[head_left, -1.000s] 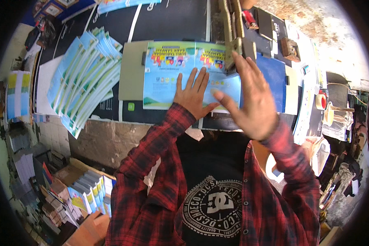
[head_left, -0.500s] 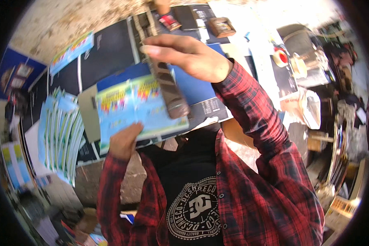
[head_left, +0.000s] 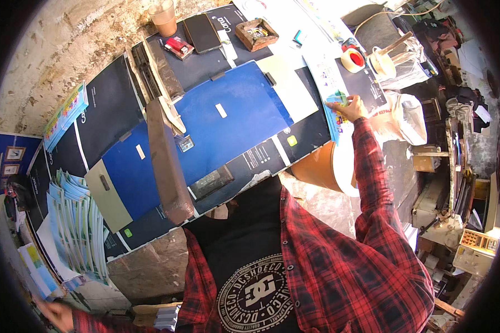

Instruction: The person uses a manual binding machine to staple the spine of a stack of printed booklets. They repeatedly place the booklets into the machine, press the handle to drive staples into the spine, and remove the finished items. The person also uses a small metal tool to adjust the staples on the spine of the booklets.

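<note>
Hands are far apart at this moment. The right hand (head_left: 351, 106) is stretched out to the right side of the counter (head_left: 250, 161), and its grip is closed on the edge of a colourful printed sheet (head_left: 332, 94) that lies on a pile of similar sheets at the right end. The left hand (head_left: 58, 315) is low at the bottom-left corner, near a light blue sheet (head_left: 34, 269); it is blurred and partly cut by the dark rim, so I cannot tell if its grip is wide or narrow.

On the counter a big blue board (head_left: 228, 130) lies in the middle, and a long brown wooden bar (head_left: 166, 161) lies across its left part. A fan of blue-green sheets (head_left: 78, 227) is spread at the left end. At the far edge stand a plastic cup (head_left: 164, 18), a dark phone (head_left: 202, 32) and a small wooden box (head_left: 256, 34). A roll of tape (head_left: 353, 59) with a red core lies just beyond the right hand.
</note>
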Demonstrator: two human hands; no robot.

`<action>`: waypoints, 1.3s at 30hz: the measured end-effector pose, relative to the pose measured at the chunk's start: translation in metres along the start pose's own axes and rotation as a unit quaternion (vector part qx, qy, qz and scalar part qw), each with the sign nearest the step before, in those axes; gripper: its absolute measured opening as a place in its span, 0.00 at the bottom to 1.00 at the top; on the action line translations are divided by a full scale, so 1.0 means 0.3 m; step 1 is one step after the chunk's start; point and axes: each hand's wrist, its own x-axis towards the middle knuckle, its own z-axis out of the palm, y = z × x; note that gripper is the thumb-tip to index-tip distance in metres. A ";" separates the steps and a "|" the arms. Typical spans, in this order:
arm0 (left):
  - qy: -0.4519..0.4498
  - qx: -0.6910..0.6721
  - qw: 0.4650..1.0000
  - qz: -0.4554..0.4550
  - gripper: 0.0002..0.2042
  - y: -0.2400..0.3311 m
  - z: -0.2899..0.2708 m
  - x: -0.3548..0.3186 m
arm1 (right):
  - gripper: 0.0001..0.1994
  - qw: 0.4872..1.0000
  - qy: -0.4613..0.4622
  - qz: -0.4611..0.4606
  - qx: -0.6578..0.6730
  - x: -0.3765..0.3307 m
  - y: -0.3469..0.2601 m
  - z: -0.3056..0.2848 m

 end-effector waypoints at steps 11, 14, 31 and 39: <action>-0.371 -0.107 0.918 -0.097 0.27 -0.011 0.561 -0.615 | 0.63 0.989 -0.118 0.081 -0.041 0.119 -0.058 -0.014; -0.390 -0.209 0.891 -0.107 0.26 0.246 0.375 -0.464 | 0.61 0.995 -0.051 0.081 0.039 0.056 -0.053 -0.068; -0.254 -0.751 0.597 0.125 0.36 1.822 -0.093 -0.300 | 0.11 0.879 -0.008 -0.453 0.147 -0.714 -0.322 -0.591; -0.165 -0.648 0.733 0.128 0.13 1.692 -0.039 -0.463 | 0.19 0.788 0.093 -0.599 0.105 -0.795 -0.369 -0.459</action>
